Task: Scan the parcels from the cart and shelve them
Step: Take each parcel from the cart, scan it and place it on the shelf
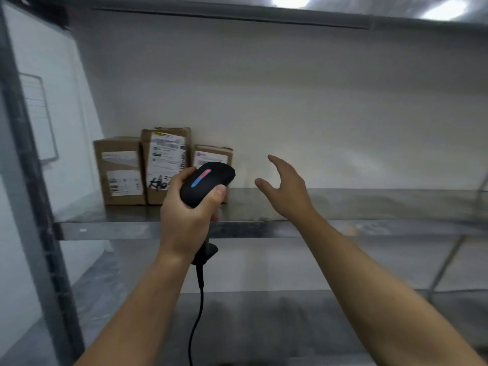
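Left hand [184, 215] grips black scanner [207, 182] near three shelved, somewhat blurred parcels [163, 165]; right hand [286, 188] hovers released, fingers spread.

parcels: 3 = left parcel [120, 170], middle parcel [165, 157], right parcel [212, 154] | scanner [207, 182]: 1 | cable [200, 310]: 1 | hands: 2 = left hand [184, 220], right hand [286, 190] | shelf boards: 3 = top shelf [237, 9], middle shelf [369, 204], lower shelf [264, 315] | labels per parcel: 1 each, 3 total
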A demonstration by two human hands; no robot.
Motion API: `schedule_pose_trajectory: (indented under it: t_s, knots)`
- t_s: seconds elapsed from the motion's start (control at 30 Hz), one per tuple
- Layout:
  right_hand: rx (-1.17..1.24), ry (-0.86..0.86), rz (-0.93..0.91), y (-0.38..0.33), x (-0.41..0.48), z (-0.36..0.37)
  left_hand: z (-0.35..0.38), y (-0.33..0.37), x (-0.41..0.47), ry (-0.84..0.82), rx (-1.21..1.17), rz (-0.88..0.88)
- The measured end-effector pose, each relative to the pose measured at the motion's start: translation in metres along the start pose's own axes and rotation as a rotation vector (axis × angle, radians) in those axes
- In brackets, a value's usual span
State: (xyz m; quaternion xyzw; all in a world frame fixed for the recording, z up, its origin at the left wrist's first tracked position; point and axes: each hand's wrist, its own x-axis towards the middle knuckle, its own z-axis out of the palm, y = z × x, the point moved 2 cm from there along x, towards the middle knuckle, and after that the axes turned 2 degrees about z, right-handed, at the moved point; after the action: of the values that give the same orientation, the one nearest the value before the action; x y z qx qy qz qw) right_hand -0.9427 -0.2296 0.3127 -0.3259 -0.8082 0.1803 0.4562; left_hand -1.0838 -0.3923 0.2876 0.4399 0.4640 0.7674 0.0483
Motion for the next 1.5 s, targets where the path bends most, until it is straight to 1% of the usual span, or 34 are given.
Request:
schedule_pose_trajectory:
  t_s: [0.2, 0.3, 0.43, 0.6, 0.8, 0.93, 1.2, 1.33, 1.5]
  knots:
    - [-0.123, 0.101, -0.003, 0.047, -0.041, -0.086, 0.078, 0.008, -0.036, -0.094, -0.109, -0.025]
    - [-0.188, 0.127, 0.026, 0.077, -0.067, -0.133, 0.125, 0.011, -0.060, -0.151, -0.158, -0.047]
    - [-0.243, 0.210, 0.080, 0.119, -0.107, -0.202, 0.192, 0.018, -0.101, -0.245, -0.171, -0.069]
    - [-0.394, 0.252, 0.187, 0.166, -0.167, -0.286, 0.271, 0.030, -0.162, -0.357, -0.187, -0.098]
    - [-0.464, 0.305, 0.355, 0.212, -0.249, -0.368, 0.352, 0.035, -0.233, -0.521, -0.232, -0.153]
    - [-0.477, 0.360, 0.470, 0.236, -0.302, -0.408, 0.397, 0.034, -0.275, -0.637, -0.229, -0.193]
    - [-0.485, 0.482, 0.686, 0.285, -0.392, -0.465, 0.487, 0.022, -0.356, -0.880, -0.244, -0.265]
    - [-0.504, 0.543, 0.766, 0.316, -0.420, -0.492, 0.538, 0.011, -0.389, -0.987, -0.243, -0.287]
    - [-0.533, 0.605, 0.860, 0.370, -0.435, -0.531, 0.619, -0.015, -0.417, -1.071, -0.234, -0.295]
